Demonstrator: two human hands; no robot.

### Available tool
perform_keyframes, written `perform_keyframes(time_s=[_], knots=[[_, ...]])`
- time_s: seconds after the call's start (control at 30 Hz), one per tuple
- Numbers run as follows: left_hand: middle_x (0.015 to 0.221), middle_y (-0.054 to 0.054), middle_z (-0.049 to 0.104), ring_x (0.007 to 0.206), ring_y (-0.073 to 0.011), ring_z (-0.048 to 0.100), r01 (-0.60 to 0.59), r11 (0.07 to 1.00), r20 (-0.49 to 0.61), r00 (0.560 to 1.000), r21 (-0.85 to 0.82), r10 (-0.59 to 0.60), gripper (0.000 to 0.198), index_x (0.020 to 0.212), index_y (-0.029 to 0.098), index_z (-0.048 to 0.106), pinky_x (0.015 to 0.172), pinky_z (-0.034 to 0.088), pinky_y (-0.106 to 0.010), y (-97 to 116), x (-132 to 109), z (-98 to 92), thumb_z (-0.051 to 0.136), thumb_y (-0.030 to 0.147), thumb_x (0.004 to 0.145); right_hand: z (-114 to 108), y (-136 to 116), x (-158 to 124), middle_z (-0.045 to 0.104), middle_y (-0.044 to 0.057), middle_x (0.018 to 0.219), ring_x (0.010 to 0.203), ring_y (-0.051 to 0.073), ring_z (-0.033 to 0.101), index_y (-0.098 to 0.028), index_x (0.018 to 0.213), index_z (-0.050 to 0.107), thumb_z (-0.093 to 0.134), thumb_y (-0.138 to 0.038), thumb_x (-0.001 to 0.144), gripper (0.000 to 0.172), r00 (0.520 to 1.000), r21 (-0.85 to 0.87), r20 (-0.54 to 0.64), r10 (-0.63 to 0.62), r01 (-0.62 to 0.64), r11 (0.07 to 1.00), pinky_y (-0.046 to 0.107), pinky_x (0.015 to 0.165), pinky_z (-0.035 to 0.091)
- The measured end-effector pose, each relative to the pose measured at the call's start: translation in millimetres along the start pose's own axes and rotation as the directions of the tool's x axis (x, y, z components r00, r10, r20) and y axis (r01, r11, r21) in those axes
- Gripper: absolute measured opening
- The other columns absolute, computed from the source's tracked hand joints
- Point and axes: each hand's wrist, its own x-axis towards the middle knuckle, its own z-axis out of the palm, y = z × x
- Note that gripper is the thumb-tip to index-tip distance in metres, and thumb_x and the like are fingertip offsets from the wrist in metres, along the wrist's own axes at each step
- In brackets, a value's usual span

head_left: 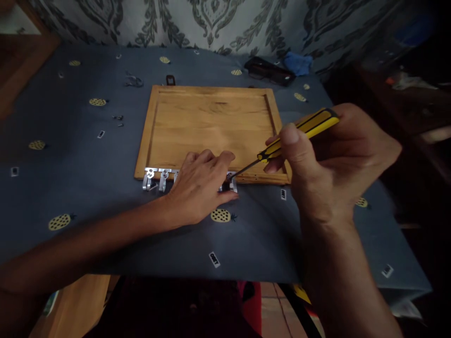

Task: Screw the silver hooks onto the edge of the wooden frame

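Observation:
A framed wooden board (211, 117) lies flat on the table. Along its near edge runs a metal hook rail (164, 179) with several silver hooks. My left hand (200, 190) lies over the rail and the board's edge, its thumb and fingers gripping around the right part of the rail and hiding its middle. In my right hand (327, 155) is a screwdriver (299, 134) with a yellow and black handle, gripped and tilted down to the left. Its tip meets the rail's right end, beside my left thumb and finger. Whether a screw sits under the tip I cannot make out.
Small screws (118, 117) and a clear-grey item (133, 80) lie left of the board. A dark brown bracket (170, 80) is behind it. Black glasses or a case (269, 70) and a blue cloth (298, 63) lie at the back right. A blue pineapple-print cloth (158, 253) covers the table.

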Motion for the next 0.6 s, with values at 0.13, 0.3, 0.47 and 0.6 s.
perform_keyframes(time_s=[0.13, 0.3, 0.47, 0.6], knots=[[0.107, -0.005, 0.073, 0.11, -0.0283, 0.06, -0.009, 1.0, -0.015, 1.0, 0.01, 0.009, 0.061, 0.128, 0.018, 0.05, 0.093, 0.04, -0.041, -0.9, -0.2, 0.9, 0.085, 0.037, 0.081, -1.6, 0.3, 0.1, 0.06, -0.002, 0.065, 0.045, 0.016, 0.057, -0.028, 0.07, 0.057, 0.078, -0.046, 0.084, 0.031, 1.0, -0.042, 0.001, 0.018, -0.018, 0.999, 0.031, 0.039, 0.036], [0.106, -0.004, 0.074, 0.109, -0.0289, 0.061, -0.007, 1.0, -0.023, 1.0, 0.02, 0.008, 0.06, 0.127, 0.02, 0.051, 0.092, 0.041, -0.041, 0.0, 0.3, 0.5, 0.084, 0.039, 0.081, -5.0, -0.1, -0.4, 0.063, -0.002, 0.07, 0.049, 0.017, 0.059, -0.029, 0.074, 0.056, 0.077, -0.051, 0.084, 0.032, 0.997, -0.053, 0.035, 0.073, -0.071, 0.996, 0.033, 0.043, 0.041], [0.108, -0.005, 0.073, 0.106, -0.029, 0.062, -0.001, 0.999, -0.028, 1.0, 0.048, 0.002, 0.06, 0.127, 0.019, 0.051, 0.092, 0.042, -0.041, -0.1, -0.2, 0.4, 0.085, 0.039, 0.081, -7.0, -2.3, 0.0, 0.063, -0.002, 0.072, 0.049, 0.015, 0.059, -0.027, 0.073, 0.057, 0.075, -0.051, 0.086, 0.033, 0.997, -0.026, 0.036, 0.07, -0.069, 0.997, 0.031, 0.044, 0.041], [0.108, -0.005, 0.073, 0.105, -0.028, 0.063, -0.016, 0.999, -0.059, 0.998, 0.044, 0.019, 0.057, 0.124, 0.021, 0.052, 0.09, 0.043, -0.041, -1.5, -0.8, 1.0, 0.085, 0.037, 0.081, -10.8, -4.3, 1.5, 0.061, -0.002, 0.069, 0.05, 0.016, 0.059, -0.027, 0.073, 0.055, 0.074, -0.054, 0.087, 0.035, 0.999, -0.058, 0.01, 0.053, -0.052, 0.997, 0.031, 0.045, 0.042]])
